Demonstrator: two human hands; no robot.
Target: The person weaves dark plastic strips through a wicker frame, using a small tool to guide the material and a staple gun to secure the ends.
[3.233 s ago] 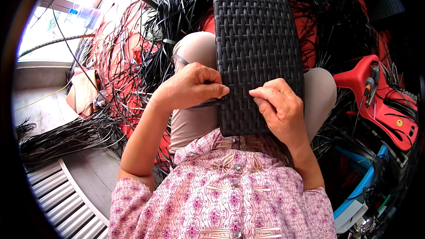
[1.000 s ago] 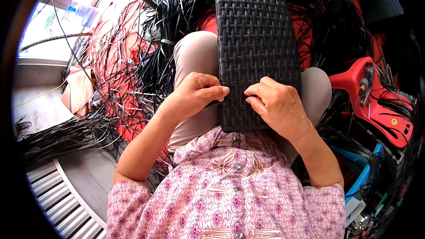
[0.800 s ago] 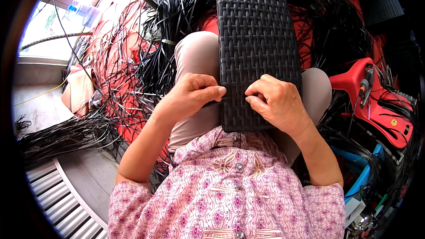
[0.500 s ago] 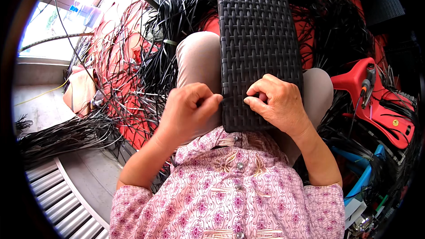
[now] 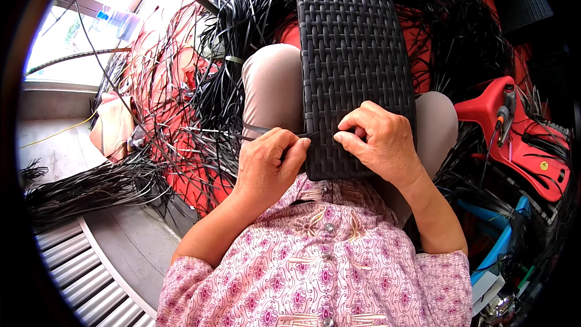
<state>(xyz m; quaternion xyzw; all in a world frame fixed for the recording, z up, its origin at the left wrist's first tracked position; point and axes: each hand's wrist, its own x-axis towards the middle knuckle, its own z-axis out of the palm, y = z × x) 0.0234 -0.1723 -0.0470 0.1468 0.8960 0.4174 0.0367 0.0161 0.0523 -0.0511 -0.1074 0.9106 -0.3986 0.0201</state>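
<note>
A long black woven wicker panel (image 5: pixel 354 54) lies lengthwise between my knees, its near end close to my shirt. My left hand (image 5: pixel 272 166) is closed at the panel's left edge, thumb against the curled fingers, pinching a thin black plastic strip (image 5: pixel 259 128). The strip trails off leftward over my knee. Over the near part of the weave, my right hand (image 5: pixel 381 145) is closed with thumb and forefinger bent toward each other. Whatever its fingertips hold is too small and dark to make out against the panel.
Heaps of loose black strips (image 5: pixel 248 18) cover the red floor covering (image 5: pixel 181 175) to the left and ahead. On the right are a red plastic stool (image 5: pixel 529 163) with a tool (image 5: pixel 501 118) on it and a blue container (image 5: pixel 499 248). A slatted metal surface (image 5: pixel 91 272) is at lower left.
My left hand has moved right and slightly down to the panel's edge, and a strip now shows running from it across my knee. My right hand has stayed almost in place.
</note>
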